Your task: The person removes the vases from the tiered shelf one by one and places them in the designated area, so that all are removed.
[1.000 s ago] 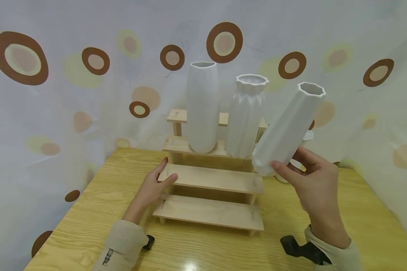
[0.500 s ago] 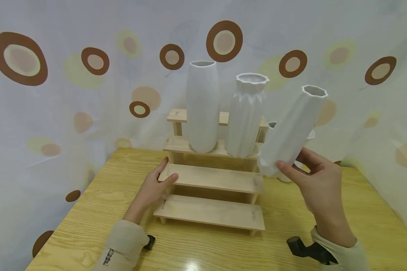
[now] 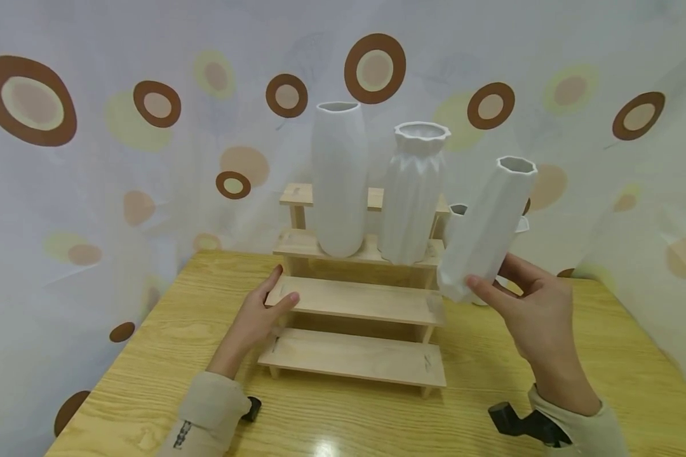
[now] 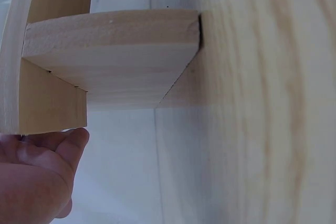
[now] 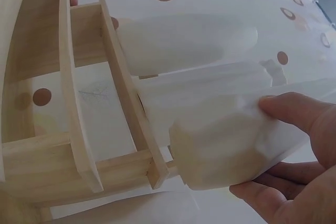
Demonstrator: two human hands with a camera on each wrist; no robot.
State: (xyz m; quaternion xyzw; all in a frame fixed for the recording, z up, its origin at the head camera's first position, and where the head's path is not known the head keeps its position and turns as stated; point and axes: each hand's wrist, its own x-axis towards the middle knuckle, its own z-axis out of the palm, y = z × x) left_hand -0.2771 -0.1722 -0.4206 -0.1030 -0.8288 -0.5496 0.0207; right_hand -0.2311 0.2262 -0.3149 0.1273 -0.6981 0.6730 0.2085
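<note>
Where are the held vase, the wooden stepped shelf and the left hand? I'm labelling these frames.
held vase [image 3: 486, 222], head view, middle of its faceted white body.
wooden stepped shelf [image 3: 357, 299], head view, bare board of the second step.
left hand [image 3: 255, 315], head view, back of the hand.

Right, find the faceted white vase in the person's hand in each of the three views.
Head: faceted vase right of centre, tilted, its base gripped by the right hand.
Left wrist: not in it; only the left hand and wood show.
Right wrist: its base fills the lower middle, fingers around it.
Shared landmark: the wooden stepped shelf.
</note>
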